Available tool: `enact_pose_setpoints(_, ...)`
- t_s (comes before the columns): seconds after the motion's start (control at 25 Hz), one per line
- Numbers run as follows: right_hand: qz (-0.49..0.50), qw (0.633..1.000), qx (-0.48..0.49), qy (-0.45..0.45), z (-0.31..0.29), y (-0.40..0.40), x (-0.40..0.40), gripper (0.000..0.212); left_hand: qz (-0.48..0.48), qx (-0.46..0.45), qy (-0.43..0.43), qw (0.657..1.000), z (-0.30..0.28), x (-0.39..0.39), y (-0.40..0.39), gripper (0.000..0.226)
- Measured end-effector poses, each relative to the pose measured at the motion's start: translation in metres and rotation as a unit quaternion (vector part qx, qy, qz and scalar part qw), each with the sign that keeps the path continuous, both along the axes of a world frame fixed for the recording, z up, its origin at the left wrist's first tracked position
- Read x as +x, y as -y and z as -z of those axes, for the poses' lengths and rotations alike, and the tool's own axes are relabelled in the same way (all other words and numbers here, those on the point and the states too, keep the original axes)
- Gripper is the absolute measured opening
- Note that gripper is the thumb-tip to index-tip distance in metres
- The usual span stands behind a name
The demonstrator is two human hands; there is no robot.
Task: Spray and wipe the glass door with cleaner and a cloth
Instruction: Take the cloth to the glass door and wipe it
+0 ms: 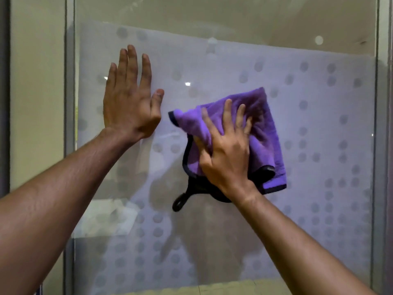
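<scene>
The glass door [308,124] fills the view, with a frosted band patterned in grey dots. My left hand [129,99] lies flat on the glass at the upper left, fingers straight and pointing up, holding nothing. My right hand [227,150] presses a purple cloth [263,128] with a dark trim against the middle of the glass, fingers spread over it. A black loop or tag [180,202] hangs from the cloth's lower edge. No spray bottle is in view.
A grey metal frame [70,103] runs down the left side of the glass and another frame [380,124] down the right. A pale wall panel [36,92] lies left of the door. Tiled floor [223,288] shows below the frosted band.
</scene>
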State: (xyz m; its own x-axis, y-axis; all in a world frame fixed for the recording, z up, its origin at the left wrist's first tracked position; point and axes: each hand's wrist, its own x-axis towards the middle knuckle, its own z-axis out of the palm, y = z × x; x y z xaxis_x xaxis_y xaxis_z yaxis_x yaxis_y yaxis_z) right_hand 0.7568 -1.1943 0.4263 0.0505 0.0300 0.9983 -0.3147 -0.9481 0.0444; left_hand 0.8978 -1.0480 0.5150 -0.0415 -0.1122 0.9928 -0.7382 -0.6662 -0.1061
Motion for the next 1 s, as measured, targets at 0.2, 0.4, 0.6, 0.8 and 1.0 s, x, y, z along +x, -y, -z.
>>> enact_pose_setpoints(0.2,0.070,0.984,-0.142,-0.085,0.034,0.028,-0.028,0.050,0.007,0.000,-0.004,1.000,0.001,-0.004,-0.001,0.071)
enact_pose_setpoints(0.4,0.031,0.996,0.061,0.051,0.009,0.021,-0.017,0.060,0.004,0.008,-0.003,1.000,0.006,-0.005,0.000,0.071)
enact_pose_setpoints(0.6,0.024,0.996,-0.054,-0.060,0.042,-0.008,0.002,0.066,0.006,0.002,0.000,1.000,0.005,-0.004,0.000,0.071)
enact_pose_setpoints(0.8,0.053,0.995,-0.069,-0.059,0.067,0.041,-0.039,0.058,0.011,0.007,0.001,1.000,0.005,-0.001,-0.001,0.072)
enact_pose_setpoints(1.0,0.034,0.982,0.149,0.111,0.021,0.066,-0.050,0.064,0.012,0.006,0.003,1.000,0.006,-0.003,-0.001,0.072)
